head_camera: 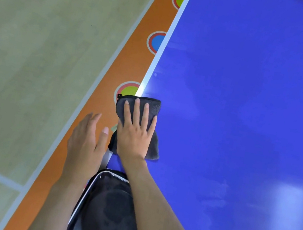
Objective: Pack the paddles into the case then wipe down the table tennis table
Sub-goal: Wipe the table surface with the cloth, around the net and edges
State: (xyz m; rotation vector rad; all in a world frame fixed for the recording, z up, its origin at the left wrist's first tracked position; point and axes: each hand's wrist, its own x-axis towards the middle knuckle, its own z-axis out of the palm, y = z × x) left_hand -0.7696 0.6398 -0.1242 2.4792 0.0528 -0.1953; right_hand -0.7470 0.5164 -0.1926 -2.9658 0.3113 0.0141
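Blue table (pixel 251 92) under right hand (pixel 135 134), fingers flat on dark cloth (pixel 148 106); left hand (pixel 85 139) open alongside

Dark cloth (pixel 140 113) flat on blue table (pixel 248 111) edge — black case (pixel 109 209) nearby.

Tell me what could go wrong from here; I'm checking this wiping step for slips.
The dark cloth under the right hand overhangs the table's white edge, so a stroke outward may drag it off. The paddle case sits at the near edge beneath the right forearm and could get nudged. The left hand hovers off the table, steadying nothing.
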